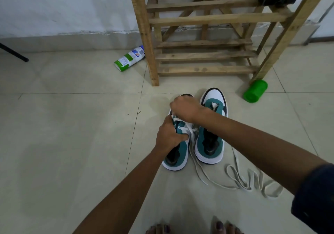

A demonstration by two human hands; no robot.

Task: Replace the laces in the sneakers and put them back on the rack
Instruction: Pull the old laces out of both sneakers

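Gripping the left sneaker (176, 148) with my left hand (169, 136), my right hand (186, 108) pinched its white lace (186, 130); the right sneaker (210, 134) lay unlaced, the rack (204, 55) waiting.

Lighting: soft, even, slightly dim indoor light; no glare.
Faint soft shadows under the sneakers (193, 136), just below the fingers (178, 105). Focus sharp near the fingers; rack (202, 22) posts splay and the edges darken from wide-angle distortion.
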